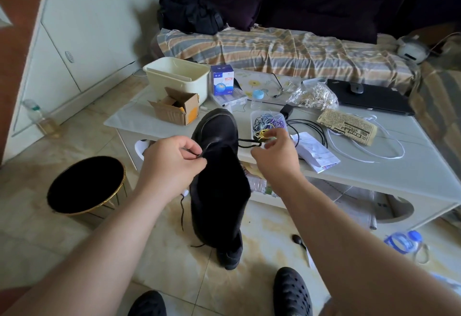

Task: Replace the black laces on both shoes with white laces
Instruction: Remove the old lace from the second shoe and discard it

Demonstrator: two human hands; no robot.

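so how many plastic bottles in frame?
3. One clear bottle stands on the floor by the cabinet at left; one blue-capped bottle lies on the floor at right; one bottle lies on the table's lower shelf, partly hidden by the shoe. More may be hidden.

- Small blue-and-white cardboard box (pixel 222 80), upright on the pale low table (pixel 389 176) beside the cream plastic bin: red Chinese characters on a white upper panel, apparently "创口贴", above a blue globe picture; a few pale characters on the blue top band, too small to read.
- Folded yellowed newspaper sheet (pixel 348 126), flat on the table near the black laptop: dense printed columns and one dark headline bar, none of it legible.
- White printed paper slip (pixel 315 152), at the table's front edge: rows of fine print with a red patch at its lower corner, unreadable.
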